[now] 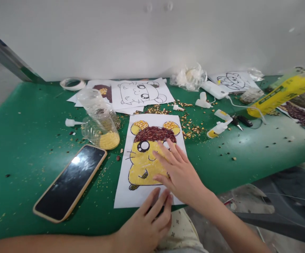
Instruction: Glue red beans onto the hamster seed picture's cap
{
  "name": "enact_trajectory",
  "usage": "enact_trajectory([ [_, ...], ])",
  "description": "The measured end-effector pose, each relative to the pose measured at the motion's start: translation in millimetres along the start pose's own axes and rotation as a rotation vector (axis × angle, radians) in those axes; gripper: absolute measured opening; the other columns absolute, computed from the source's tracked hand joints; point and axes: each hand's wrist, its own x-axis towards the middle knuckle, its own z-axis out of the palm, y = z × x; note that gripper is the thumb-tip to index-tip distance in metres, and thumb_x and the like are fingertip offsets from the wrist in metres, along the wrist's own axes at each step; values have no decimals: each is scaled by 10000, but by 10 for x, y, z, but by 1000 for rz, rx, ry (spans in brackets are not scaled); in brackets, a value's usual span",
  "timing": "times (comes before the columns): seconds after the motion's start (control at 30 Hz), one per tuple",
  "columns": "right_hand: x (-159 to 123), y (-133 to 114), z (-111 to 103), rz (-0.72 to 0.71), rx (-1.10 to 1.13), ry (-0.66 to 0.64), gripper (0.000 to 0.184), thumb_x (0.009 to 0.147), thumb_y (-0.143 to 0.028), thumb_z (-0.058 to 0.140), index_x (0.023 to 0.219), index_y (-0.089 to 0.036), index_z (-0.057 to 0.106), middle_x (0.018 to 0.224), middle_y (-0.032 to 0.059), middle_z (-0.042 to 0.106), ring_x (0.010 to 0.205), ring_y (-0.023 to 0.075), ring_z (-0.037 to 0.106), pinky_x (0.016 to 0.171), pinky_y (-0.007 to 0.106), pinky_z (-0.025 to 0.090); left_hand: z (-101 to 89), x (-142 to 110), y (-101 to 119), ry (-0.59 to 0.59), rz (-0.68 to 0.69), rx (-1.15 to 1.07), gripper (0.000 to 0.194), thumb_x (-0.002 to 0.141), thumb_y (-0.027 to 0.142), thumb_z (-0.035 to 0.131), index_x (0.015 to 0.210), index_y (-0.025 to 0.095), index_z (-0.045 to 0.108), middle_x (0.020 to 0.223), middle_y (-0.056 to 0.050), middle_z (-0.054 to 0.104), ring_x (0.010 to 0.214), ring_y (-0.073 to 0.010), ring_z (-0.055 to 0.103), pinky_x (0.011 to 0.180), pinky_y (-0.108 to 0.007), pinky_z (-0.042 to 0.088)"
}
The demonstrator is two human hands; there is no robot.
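A white sheet with a hamster picture (142,168) lies in front of me at the table's edge. Dark red beans (152,134) cover the hamster's head top, corn kernels fill part of its ears, and fine yellow grain covers its body. My right hand (177,172) is spread flat over the right side of the picture, fingers apart and nothing in them. At the sheet's lower edge rests my left hand (152,218), its fingers loosely bent and holding nothing visible. The hamster's right eye is partly behind my right fingers.
A phone (70,182) and a cut plastic bottle with yellow grain (109,140) are on the left. Behind are drawings (142,93), a tape roll (72,83) and scattered seeds (192,126). Glue bottles (218,129), keys (238,123) and a yellow bag (284,95) lie to the right.
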Motion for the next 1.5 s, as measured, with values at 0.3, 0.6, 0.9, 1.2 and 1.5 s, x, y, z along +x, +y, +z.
enact_trajectory([
  [0.3,-48,37,29,17,-21,-37,630,903,-563,323,1413,-194,353,1522,64,232,1416,288,99,1125,509,193,-9,2,-9,-14,0,8,262,877,283,458,1059,148,591,1265,-122,525,1174,-325,490,1100,-580,44],
  [0.6,-234,203,35,14,-50,-92,603,927,-509,304,1454,-221,246,1491,15,308,1406,281,160,1126,561,119,-37,15,-9,-35,-12,-10,284,859,316,491,1061,148,600,1271,-127,511,1188,-323,468,1087,-548,103],
  [0.9,-380,368,39,62,-98,-103,689,911,-552,299,1457,-137,229,1487,65,310,1402,296,164,1130,535,142,-89,28,-60,-70,32,6,344,866,339,470,1122,136,579,1276,-132,500,1189,-323,453,1078,-529,120],
  [1.2,-366,354,42,5,-63,-93,691,921,-533,291,1476,-153,137,1486,64,316,1409,271,149,1129,527,160,-78,27,-60,-60,36,15,338,870,324,464,1122,138,591,1272,-135,505,1177,-326,466,1079,-541,110],
  [1.5,-481,335,-35,215,-108,-32,589,932,-494,301,1414,-159,349,1412,49,444,1398,314,170,1113,582,133,-61,18,-40,-52,10,2,344,862,314,466,1131,140,593,1273,-122,505,1189,-322,451,1101,-543,72],
])
